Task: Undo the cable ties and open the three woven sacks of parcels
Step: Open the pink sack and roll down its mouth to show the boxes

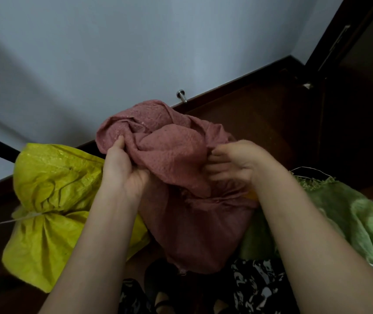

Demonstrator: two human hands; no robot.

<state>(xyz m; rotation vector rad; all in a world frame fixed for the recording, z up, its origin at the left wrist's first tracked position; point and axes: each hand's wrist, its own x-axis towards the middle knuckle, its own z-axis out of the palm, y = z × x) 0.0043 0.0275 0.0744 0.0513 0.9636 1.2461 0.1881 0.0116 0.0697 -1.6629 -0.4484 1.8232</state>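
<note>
Three woven sacks stand on the dark wooden floor. The red sack is in the middle, its loose top fabric bunched up. My left hand grips the left side of that top fabric. My right hand is blurred, with its fingers curled into the fabric on the right side. The yellow sack lies at the left, its neck cinched by a white cable tie whose tail sticks out leftward. The green sack sits at the right with a frayed top edge. No tie is visible on the red sack.
A white wall with a dark baseboard runs behind the sacks, and a metal door stop sticks out of it. A dark wooden door stands at the far right. My patterned black-and-white clothing and a sandalled foot are below.
</note>
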